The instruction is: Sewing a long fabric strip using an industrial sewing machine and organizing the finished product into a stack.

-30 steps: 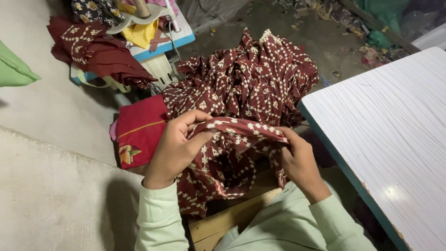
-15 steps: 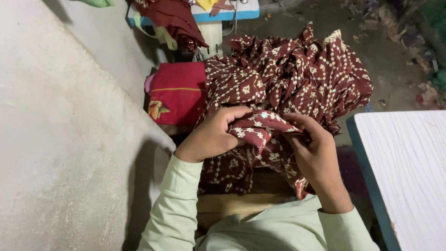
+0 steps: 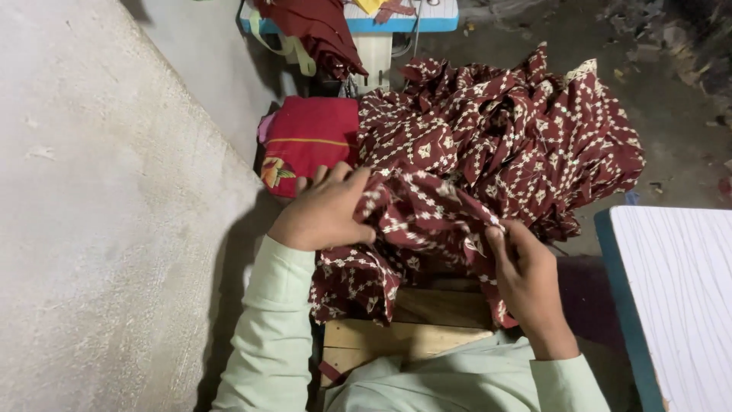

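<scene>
My left hand (image 3: 326,210) and right hand (image 3: 526,276) both pinch a fold of the maroon patterned cloth (image 3: 496,145), heaped beside a red cushion (image 3: 309,137) above a wooden board (image 3: 396,336).

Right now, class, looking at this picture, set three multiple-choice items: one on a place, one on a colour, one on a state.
1. Where does the red bag lie?
A. left of the patterned cloth
B. on the white table
C. on the person's lap

2. What colour are the person's sleeves?
A. black
B. pale green
C. orange

3. What are the hands doing?
A. resting empty
B. both gripping the cloth
C. holding scissors

Answers: 1 A, the bag sits beside the cloth's left edge; 2 B, both sleeves look pale green; 3 B, the left hand and right hand each close a grip on cloth folds.
</scene>
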